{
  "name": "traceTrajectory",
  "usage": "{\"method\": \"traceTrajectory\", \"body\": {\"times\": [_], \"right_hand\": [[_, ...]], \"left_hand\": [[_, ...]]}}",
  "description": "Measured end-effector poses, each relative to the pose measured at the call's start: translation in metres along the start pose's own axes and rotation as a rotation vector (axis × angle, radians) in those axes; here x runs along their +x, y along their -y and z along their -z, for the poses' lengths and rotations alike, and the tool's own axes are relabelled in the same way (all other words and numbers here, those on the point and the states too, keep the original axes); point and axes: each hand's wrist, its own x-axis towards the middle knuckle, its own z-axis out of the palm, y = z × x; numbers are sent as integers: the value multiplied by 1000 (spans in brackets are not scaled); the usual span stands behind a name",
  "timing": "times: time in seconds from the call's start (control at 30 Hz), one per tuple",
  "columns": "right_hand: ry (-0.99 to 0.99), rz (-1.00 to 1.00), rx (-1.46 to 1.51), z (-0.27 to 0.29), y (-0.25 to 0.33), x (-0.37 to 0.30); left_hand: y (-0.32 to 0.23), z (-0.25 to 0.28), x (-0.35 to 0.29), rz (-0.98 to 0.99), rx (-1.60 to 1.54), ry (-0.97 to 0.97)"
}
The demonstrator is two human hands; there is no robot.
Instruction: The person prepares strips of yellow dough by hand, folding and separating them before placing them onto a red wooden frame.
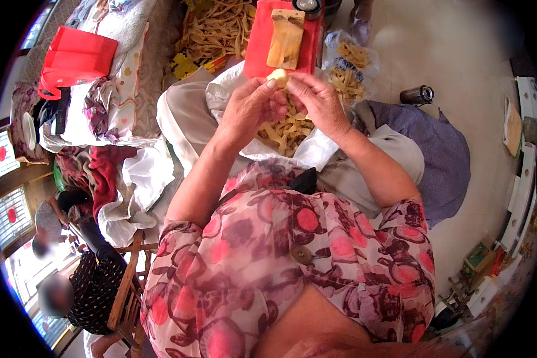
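Both hands meet in front of me, above my lap. My left hand [250, 106] is closed, its thumb and forefinger pinching a small pale yellow piece [277, 76]. My right hand [317, 101] is closed too, with its fingertips on the right side of the same piece. Below them, a white plastic bag [316, 149] across my lap holds many pale yellow strips [285, 132]. Just beyond my hands, a wooden block [286, 39] with dark marks lies on a red board or stool top [256, 53].
A round dark-rimmed metal object [308, 6] sits at the red top's far edge. Beyond lies a heap of yellowish strips [216, 30]; clear bags of pieces [353, 56] are at the right. A dark flask [416, 95] lies on the floor. People [92, 292] sit at the left.
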Motion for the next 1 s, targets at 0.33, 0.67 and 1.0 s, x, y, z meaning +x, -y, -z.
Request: {"method": "traceTrajectory", "body": {"times": [0.33, 0.67, 1.0], "right_hand": [[222, -320, 391, 6, -1, 8], [-97, -297, 471, 21, 22, 16], [97, -100, 388, 34, 12, 20]], "left_hand": [[23, -2, 8, -399, 451, -151], [6, -8, 3, -474, 416, 8], [-18, 4, -9, -762, 985, -182]]}}
